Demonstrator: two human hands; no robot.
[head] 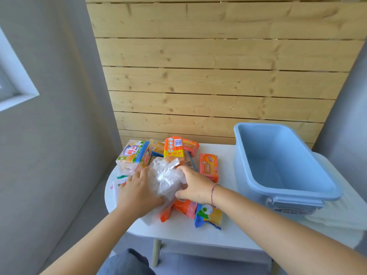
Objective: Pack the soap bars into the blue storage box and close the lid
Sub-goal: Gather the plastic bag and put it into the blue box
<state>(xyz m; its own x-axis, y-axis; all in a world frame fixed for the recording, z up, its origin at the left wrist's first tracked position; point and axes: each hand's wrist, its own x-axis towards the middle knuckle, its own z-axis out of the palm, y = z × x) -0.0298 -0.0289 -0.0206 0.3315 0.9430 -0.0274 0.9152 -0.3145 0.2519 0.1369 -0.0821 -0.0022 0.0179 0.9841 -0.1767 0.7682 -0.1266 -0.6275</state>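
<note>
A person's left hand (137, 192) and right hand (193, 186) close from either side on a crumpled clear plastic bag (165, 179) lying atop a heap of wrapped soap bars (178, 149) on a small white table (178, 229). Both hands have their fingers curled into the film, holding the bag rather than any bar; whether a bar sits inside the bag cannot be told. The soap lies scattered around the hands: a large multipack (134, 156) at the left, an orange bar (208, 166) lying apart toward the right, and a yellow bar in a blue wrapper (209, 215) near the table's front edge. The blue storage box (244, 167) stands open and empty at the right of the table, near the heap; no lid is clearly visible. Packing appears not to have begun. The likely risk is in the loose film: lifting the bag could drag or tip bars resting against it, and the yellow bar close to the front edge might be nudged off the table.
</note>
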